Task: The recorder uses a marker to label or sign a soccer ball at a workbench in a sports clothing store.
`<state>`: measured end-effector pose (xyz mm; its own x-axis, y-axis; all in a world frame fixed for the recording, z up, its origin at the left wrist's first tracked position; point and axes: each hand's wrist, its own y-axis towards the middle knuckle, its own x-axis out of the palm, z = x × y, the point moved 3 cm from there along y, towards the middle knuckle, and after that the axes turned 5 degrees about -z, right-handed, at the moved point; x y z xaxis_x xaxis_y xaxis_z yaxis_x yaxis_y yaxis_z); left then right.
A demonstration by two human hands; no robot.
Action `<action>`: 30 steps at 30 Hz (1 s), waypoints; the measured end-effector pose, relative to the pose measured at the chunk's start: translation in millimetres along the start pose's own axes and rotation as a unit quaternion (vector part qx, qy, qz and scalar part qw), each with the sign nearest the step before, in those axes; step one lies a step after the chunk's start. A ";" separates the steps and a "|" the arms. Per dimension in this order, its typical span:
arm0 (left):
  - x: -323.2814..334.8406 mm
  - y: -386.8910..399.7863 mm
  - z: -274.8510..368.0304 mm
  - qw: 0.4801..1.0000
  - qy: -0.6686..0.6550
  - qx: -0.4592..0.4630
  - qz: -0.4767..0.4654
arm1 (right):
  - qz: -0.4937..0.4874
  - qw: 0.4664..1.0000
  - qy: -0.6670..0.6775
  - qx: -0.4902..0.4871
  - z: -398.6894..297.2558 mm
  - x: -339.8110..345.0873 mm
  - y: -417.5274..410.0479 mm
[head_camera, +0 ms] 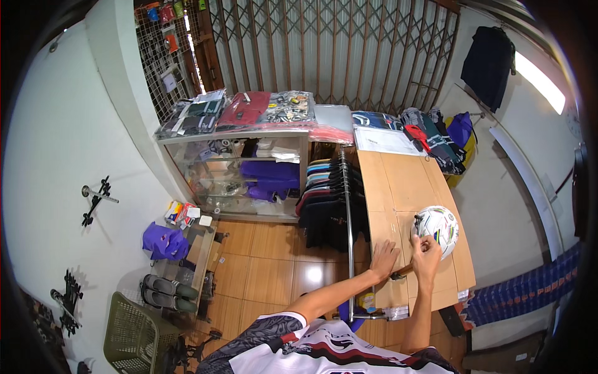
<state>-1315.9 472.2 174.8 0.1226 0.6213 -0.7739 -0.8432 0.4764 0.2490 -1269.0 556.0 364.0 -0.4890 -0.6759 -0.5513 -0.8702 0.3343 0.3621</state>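
Note:
A white ball with coloured markings (441, 226) rests on the cardboard-covered table (387, 187). My right hand (426, 252) is at the ball's near left side, thumb and forefinger brought together; whether something small is between them cannot be told. A small dark object (417, 218) is at the ball's upper left edge. My left hand (385, 259) lies flat, fingers spread, on the cardboard left of the ball. Between my hands, a brown-handled tool (402, 271) lies on the cardboard, partly hidden by my right hand.
Dark shirts hang on a metal rail (348, 210) along the table's left side. Packed clothes (243, 112) lie on a glass display case (233, 177) further off. Folded socks or garments (434, 135) are heaped at the table's far end. A green plastic chair (135, 336) stands lower left.

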 end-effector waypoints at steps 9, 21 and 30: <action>8.5 -20.6 20.3 1.000 0.006 0.011 0.023 | 0.022 1.000 0.007 -0.004 0.4 -22.0 -14.9; 9.9 -25.7 19.1 0.999 0.016 0.004 0.049 | -0.006 1.000 0.015 -0.021 -3.9 -29.8 -25.4; 5.8 -29.3 27.7 0.999 0.007 0.005 0.040 | 0.019 0.998 0.051 -0.036 -21.1 -50.3 -32.2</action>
<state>-1276.0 479.1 179.1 0.0472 0.6485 -0.7597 -0.8448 0.4317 0.3160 -1215.1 565.4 396.0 -0.5104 -0.7279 -0.4579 -0.8423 0.3159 0.4368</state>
